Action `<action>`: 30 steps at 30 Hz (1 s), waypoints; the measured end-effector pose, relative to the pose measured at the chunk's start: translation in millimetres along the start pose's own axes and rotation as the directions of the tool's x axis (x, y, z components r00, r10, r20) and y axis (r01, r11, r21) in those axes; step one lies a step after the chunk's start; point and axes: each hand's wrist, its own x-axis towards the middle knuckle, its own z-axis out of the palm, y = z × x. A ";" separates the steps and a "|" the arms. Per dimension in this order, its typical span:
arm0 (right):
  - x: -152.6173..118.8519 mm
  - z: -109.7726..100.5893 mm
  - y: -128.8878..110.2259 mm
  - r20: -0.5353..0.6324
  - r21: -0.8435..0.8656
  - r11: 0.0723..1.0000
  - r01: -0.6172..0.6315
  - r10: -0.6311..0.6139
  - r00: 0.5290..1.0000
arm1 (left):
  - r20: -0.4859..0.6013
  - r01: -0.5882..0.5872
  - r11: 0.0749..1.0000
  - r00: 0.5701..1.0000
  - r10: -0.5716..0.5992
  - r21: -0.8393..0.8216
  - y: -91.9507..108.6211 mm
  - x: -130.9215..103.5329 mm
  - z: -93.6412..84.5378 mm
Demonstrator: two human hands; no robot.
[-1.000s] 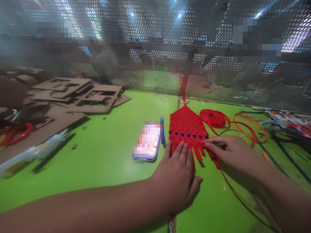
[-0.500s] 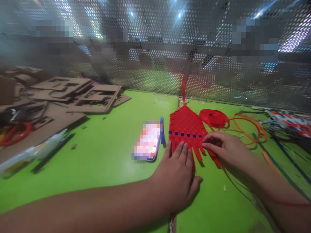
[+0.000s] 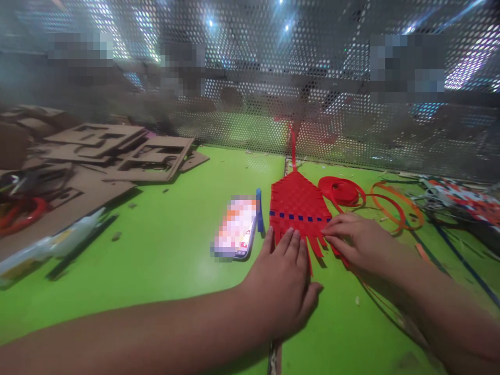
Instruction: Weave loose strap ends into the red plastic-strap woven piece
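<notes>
A red woven piece (image 3: pixel 297 195) lies flat on the green table, crossed by a row of dark blue squares, with loose red strips at its near end. My left hand (image 3: pixel 281 281) lies palm down with fingers stretched over those strips at the near edge. At the right edge of the weave, my right hand (image 3: pixel 357 239) pinches a red strip between thumb and fingers. Coiled red strip (image 3: pixel 342 191) rests just beyond my right hand. Left of the weave are a phone (image 3: pixel 238 226) with a lit screen and a short blue strip (image 3: pixel 260 211).
Cut cardboard pieces (image 3: pixel 156 156), orange-red scissors handles (image 3: pixel 29 213) and a plastic packet (image 3: pixel 66 242) lie left. An orange strip loop (image 3: pixel 414 208) and a patterned woven piece (image 3: pixel 464 200) are on the right. A perforated metal screen (image 3: pixel 250 88) stands behind the table.
My right hand has shifted slightly left along the weave's edge, and the red strip running from the coil now arcs farther left. My left hand stays on the loose strips.
</notes>
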 end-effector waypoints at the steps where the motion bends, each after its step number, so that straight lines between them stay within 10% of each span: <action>1: -2.4 -1.5 -2.7 0.014 -0.059 0.998 0.028 -0.027 1.000 | 0.003 -0.004 1.000 1.000 0.004 -0.007 0.1 -0.1 -0.5; 8: -15.3 5.0 -21.5 0.052 -0.301 0.952 0.050 -0.036 0.998 | 0.037 -0.007 0.999 0.999 0.008 -0.033 0.5 0.5 -3.8; 30: -16.0 0.1 -28.8 0.057 -0.342 0.939 0.030 -0.011 0.998 | 0.032 -0.012 1.000 0.999 0.013 -0.020 0.9 0.2 -4.3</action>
